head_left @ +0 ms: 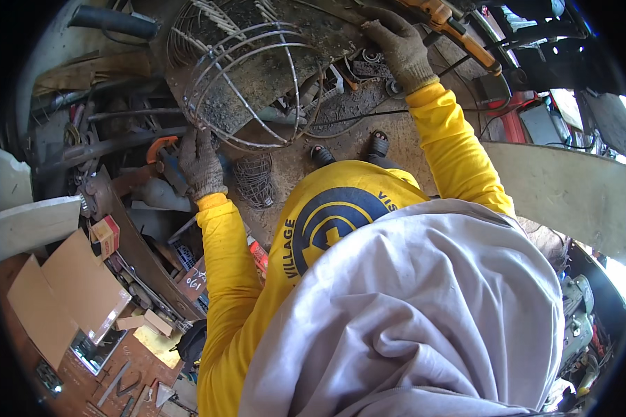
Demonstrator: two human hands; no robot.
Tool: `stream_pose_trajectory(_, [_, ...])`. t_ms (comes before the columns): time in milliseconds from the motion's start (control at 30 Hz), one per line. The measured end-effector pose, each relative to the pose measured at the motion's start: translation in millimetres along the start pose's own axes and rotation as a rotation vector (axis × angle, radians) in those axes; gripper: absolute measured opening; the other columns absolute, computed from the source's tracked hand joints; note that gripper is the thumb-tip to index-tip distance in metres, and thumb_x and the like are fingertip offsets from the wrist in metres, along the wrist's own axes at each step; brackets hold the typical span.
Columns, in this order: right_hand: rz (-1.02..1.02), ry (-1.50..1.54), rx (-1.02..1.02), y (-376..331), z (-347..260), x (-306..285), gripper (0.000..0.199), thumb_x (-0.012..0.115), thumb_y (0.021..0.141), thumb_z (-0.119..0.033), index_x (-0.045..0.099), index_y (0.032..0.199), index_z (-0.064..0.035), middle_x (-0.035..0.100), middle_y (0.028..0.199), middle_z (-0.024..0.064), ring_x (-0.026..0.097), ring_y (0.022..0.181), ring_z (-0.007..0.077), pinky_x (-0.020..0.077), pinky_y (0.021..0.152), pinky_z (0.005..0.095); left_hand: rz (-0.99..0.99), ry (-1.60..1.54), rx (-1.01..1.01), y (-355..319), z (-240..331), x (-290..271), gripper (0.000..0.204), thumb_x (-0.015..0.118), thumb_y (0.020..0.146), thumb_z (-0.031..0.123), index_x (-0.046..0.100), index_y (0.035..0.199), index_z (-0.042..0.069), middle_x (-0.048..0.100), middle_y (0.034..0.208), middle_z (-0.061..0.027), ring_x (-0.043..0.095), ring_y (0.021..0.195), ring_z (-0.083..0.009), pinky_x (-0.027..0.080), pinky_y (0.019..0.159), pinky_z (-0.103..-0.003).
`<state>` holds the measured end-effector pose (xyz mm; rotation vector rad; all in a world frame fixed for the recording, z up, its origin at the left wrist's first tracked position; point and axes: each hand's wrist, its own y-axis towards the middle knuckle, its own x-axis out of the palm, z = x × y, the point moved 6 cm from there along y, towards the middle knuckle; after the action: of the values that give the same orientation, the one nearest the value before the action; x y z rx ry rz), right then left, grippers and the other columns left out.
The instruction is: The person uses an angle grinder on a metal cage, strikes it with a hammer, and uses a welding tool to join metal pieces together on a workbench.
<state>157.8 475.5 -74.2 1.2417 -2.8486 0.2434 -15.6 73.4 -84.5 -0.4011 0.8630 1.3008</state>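
Observation:
My left hand (202, 165), in a grey-brown knit glove, has its fingers closed at the lower left rim of a round, basket-like wire frame (238, 97). The frame is made of bent metal rods and rests tilted over a grimy metal worktop (285, 90). At the worktop's far right edge is my right hand (399, 50), gloved alike, with fingers stretched out and holding nothing I can see. Just right of it lies an orange power tool (466, 38). Beside my left hand sits an orange C-shaped piece (161, 149).
A coil of thin wire (255, 181) lies on the floor left of my sandalled feet (351, 148). Scrap metal and pipes crowd the left, above an opened cardboard box (69, 295). A large pale sheet (563, 194) stands at right. A dark cable (368, 113) crosses below the worktop.

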Motion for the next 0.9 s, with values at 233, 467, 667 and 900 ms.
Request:
stream_pose_trajectory(233, [-0.111,-0.708,-0.384,6,22,20,0.03,0.066,0.094,-0.033,0.074,0.119,-0.0184,0.076,0.105,0.0098,0.072,0.099,0.0257,0.0557,0.09,0.0368,-0.012,-0.308,-0.059,3,-10,10,0.037,0.071,0.095,0.016,0.067,0.127,-0.004,0.072,0.116,-0.0097,0.063,0.102,-0.0163,0.049,0.09,-0.031])
stream_pose_trajectory(467, [-0.201,-1.015,-0.617,3,12,54,0.032,0.067,0.092,-0.042,0.075,0.116,-0.0225,0.073,0.095,0.0109,0.069,0.094,0.0331,0.0541,0.081,0.0454,0.045,-0.222,-0.014,0,4,5,0.033,0.073,0.093,0.018,0.072,0.121,-0.001,0.072,0.112,-0.011,0.063,0.1,-0.0181,0.049,0.089,-0.035])
stream_pose_trajectory(667, [-0.211,-1.017,-0.642,11,19,59,0.032,0.064,0.094,-0.042,0.074,0.118,-0.0235,0.072,0.093,0.0114,0.069,0.094,0.0328,0.0537,0.082,0.0457,0.082,-0.02,0.091,-1,3,0,0.033,0.075,0.093,0.024,0.074,0.116,0.001,0.073,0.113,-0.013,0.064,0.106,-0.0267,0.047,0.097,-0.04])
stream_pose_trajectory(900, [-0.265,-1.024,-0.495,12,18,64,0.031,0.063,0.096,-0.04,0.074,0.118,-0.0215,0.073,0.093,0.0122,0.069,0.095,0.0343,0.0544,0.082,0.0459,0.031,-0.232,-0.089,-2,-28,13,0.035,0.073,0.095,0.024,0.071,0.122,0.002,0.072,0.121,-0.0124,0.064,0.112,-0.0227,0.049,0.099,-0.036])
